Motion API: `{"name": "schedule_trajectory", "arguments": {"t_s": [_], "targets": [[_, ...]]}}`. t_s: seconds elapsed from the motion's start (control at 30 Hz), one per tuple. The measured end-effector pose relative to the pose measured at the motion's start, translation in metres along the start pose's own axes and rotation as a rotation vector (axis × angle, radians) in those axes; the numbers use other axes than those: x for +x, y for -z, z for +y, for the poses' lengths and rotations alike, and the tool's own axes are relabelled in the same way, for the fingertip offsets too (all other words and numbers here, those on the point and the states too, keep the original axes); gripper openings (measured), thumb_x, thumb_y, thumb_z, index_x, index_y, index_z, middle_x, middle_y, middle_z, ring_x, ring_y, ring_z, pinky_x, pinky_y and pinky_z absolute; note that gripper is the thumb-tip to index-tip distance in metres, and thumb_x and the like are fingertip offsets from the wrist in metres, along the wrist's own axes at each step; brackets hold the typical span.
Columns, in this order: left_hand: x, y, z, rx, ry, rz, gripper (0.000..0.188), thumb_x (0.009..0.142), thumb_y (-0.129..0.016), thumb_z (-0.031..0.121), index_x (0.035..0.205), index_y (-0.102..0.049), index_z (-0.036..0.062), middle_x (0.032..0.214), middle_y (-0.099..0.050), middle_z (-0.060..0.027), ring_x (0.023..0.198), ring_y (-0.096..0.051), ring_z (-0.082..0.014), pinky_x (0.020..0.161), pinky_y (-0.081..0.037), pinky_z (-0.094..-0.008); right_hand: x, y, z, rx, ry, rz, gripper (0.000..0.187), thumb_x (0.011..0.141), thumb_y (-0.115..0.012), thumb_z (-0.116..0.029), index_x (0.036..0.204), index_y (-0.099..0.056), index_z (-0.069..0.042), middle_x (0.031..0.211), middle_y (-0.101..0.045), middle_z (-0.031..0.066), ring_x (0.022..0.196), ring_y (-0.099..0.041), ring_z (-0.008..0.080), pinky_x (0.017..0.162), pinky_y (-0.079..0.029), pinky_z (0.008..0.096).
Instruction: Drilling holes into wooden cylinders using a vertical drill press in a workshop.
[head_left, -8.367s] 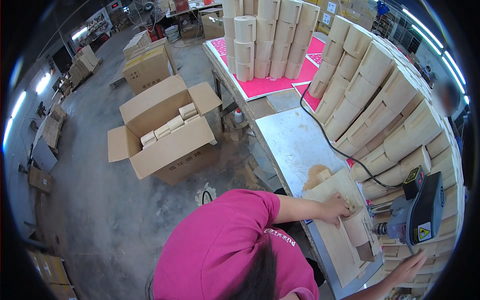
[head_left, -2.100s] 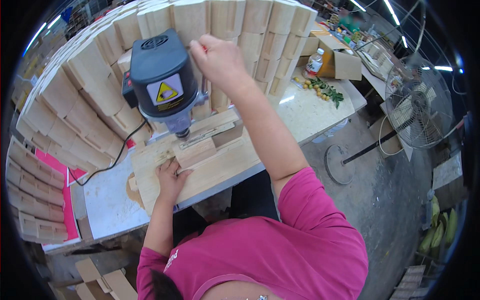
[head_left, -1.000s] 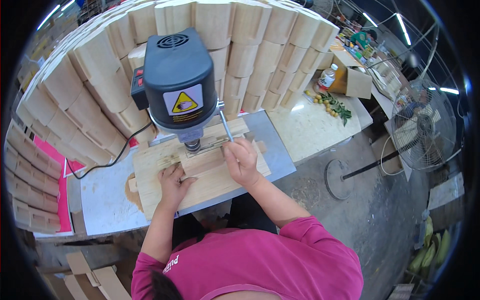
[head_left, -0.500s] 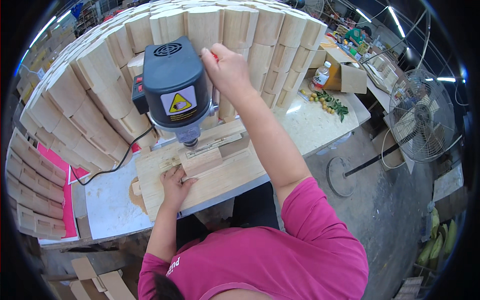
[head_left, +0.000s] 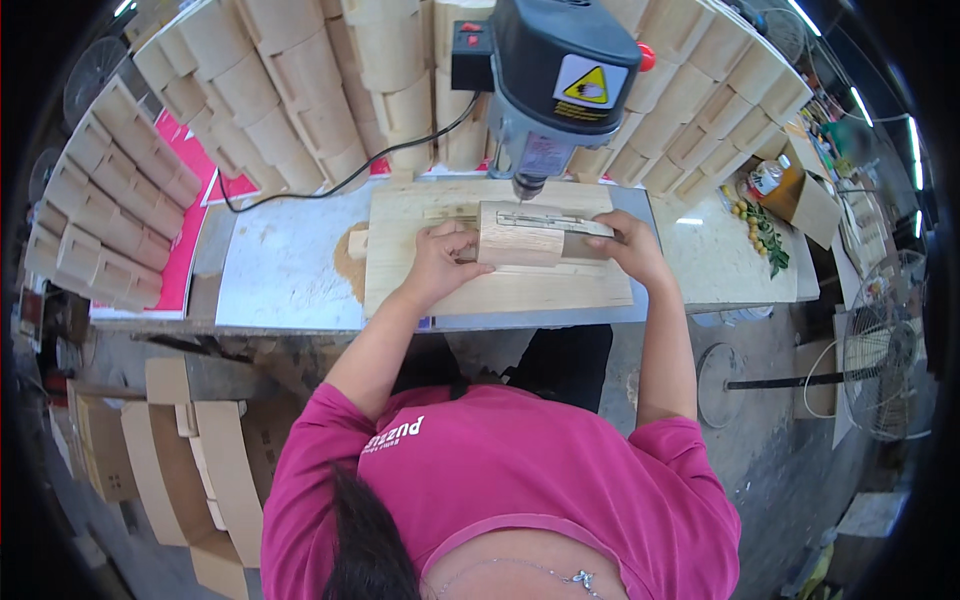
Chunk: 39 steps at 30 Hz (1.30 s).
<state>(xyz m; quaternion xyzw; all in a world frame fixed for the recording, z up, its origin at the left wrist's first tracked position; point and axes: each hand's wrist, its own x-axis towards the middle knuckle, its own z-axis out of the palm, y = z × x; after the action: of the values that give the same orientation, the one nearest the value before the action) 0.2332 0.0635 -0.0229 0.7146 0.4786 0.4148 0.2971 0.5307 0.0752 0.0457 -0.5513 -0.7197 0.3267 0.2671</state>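
Wooden block (head_left: 520, 242) between left hand (head_left: 440, 264), curled on its end, and right hand (head_left: 634, 250), pinched on strip (head_left: 550, 221).

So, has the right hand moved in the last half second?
Yes: judged against the drill, the right hand has come down from the red knob to beside the right end of the wood block.

A bottle (head_left: 767, 179) stands by a box (head_left: 814, 212). Yellow fruit (head_left: 752, 219) and green leaves (head_left: 776, 256) lie near them. A fan (head_left: 884, 352) stands on the floor (head_left: 742, 450).
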Motion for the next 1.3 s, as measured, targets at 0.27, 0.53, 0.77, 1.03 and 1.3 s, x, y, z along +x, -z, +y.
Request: {"name": "schedule_trajectory", "arguments": {"t_s": [0.27, 0.53, 0.77, 1.03, 1.3], "targets": [[-0.052, 0.116, 0.025, -0.307, 0.063, 0.105, 0.02, 0.064, -0.074, 0.016, 0.072, -0.063, 0.0027, 0.067, -0.054, 0.0024, 0.059, -0.047, -0.0063, 0.051, -0.038, -0.0222, -0.05, -0.002, 0.011, 0.446, -0.239, -0.038, 0.026, 0.073, -0.07, -0.014, 0.095, -0.063, 0.0, 0.089, -0.06, 0.0026, 0.08, -0.053, 0.0097, 0.068, -0.042, 0.0228], [-0.066, 0.12, 0.043, -0.62, 0.649, 0.365, 0.03, 0.073, -0.068, 0.025, 0.071, -0.06, -0.0035, 0.065, -0.06, -0.0067, 0.053, -0.053, -0.0096, 0.05, -0.041, -0.0231, -0.072, -0.015, -0.053, 0.31, 0.003, -0.04, 0.023, 0.07, -0.071, -0.009, 0.091, -0.063, -0.001, 0.081, -0.057, 0.0009, 0.078, -0.05, 0.0087, 0.07, -0.039, 0.0216], [-0.068, 0.089, 0.04, -0.696, 0.648, 0.291, 0.027, 0.076, -0.065, 0.024, 0.073, -0.062, -0.0026, 0.066, -0.06, -0.0055, 0.053, -0.052, -0.0087, 0.051, -0.04, -0.0222, -0.065, -0.025, -0.049, 0.38, 0.105, 0.019, 0.024, 0.068, -0.071, -0.003, 0.091, -0.064, -0.002, 0.084, -0.054, 0.0027, 0.082, -0.05, 0.0114, 0.072, -0.039, 0.0225], [-0.053, 0.04, 0.038, -0.72, 0.545, -0.026, 0.036, 0.075, -0.069, 0.025, 0.093, -0.059, -0.0051, 0.08, -0.061, -0.0067, 0.068, -0.056, -0.0092, 0.06, -0.044, -0.0225, -0.053, -0.048, -0.021, 0.38, 0.079, 0.028, 0.026, 0.067, -0.071, -0.003, 0.092, -0.063, -0.001, 0.089, -0.053, 0.0029, 0.085, -0.051, 0.0122, 0.074, -0.041, 0.0234], [-0.058, 0.019, 0.01, -0.027, -0.111, 0.043, 0.045, 0.061, -0.077, 0.013, 0.101, -0.058, 0.0012, 0.095, -0.057, -0.0081, 0.086, -0.056, -0.0218, 0.073, -0.045, -0.0304, -0.043, -0.05, 0.001, 0.07, 0.215, 0.236, 0.032, 0.064, -0.072, 0.001, 0.094, -0.061, -0.002, 0.088, -0.056, 0.0069, 0.086, -0.054, 0.018, 0.074, -0.043, 0.0273]]}}
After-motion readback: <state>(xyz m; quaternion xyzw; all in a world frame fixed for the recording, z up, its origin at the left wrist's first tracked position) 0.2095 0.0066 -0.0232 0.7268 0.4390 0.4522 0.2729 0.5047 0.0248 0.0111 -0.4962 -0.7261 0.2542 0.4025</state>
